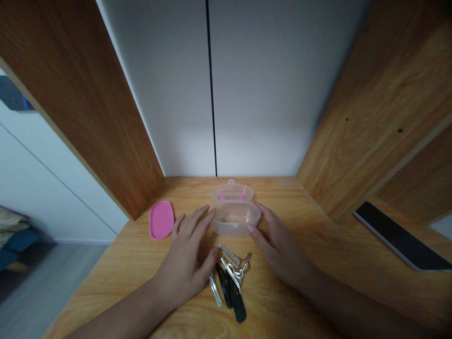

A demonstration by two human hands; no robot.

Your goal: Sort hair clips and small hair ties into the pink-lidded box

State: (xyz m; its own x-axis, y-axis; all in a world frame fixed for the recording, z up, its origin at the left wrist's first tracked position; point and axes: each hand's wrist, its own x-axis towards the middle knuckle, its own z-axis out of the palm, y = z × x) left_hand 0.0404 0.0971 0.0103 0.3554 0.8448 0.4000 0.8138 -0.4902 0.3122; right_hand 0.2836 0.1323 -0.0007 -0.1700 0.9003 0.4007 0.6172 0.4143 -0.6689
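A clear plastic case (236,227) sits open on the wooden table, its hinged lid (232,192) tipped back with two small pink bits on it. My right hand (278,247) has its thumb and fingers around the right end of the case. Fingers spread, my left hand (192,256) hovers at the left end, its fingertips close to the rim; whether they touch is unclear. Below the case, between my hands, lies a loose pile of slim silver metal pieces (230,270) and long flat black pieces (236,301). Their exact kind is hard to make out.
A pink oval tray or lid (161,220) lies left of my left hand. Far right, a flat dark-screened device (402,235) rests on the table. Pale panels (254,94) stand behind, with wooden side boards (81,94) left and right. The table's left edge drops to the floor.
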